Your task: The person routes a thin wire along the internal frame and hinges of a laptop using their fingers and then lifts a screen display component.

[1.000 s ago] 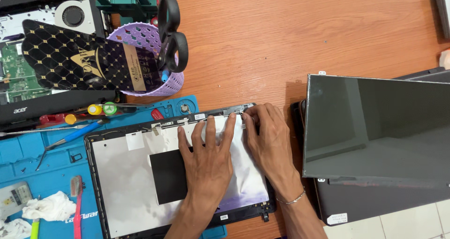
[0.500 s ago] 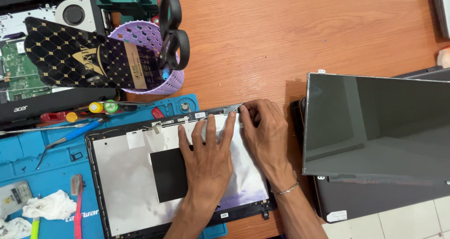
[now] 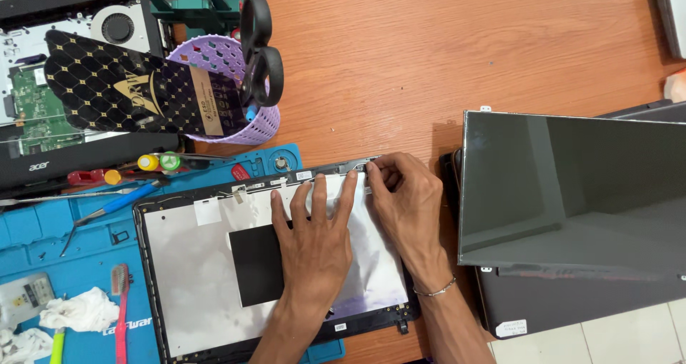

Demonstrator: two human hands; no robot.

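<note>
On the wooden desk [image 3: 457,64], left hand [image 3: 314,242] stays flat on the laptop lid [image 3: 193,264], fingers spread; right hand [image 3: 404,192] keeps pinching its corner.

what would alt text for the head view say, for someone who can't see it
Two bare hands work on an opened laptop lid shell on a blue work mat: the left hand presses flat on its silvery lining while the right hand pinches its top right corner. A detached screen panel lies to the right on the wooden table.

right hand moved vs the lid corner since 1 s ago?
No real move. The right hand stays at the top right corner of the laptop lid, fingertips pinching the same edge beside the loose screen panel.
</note>
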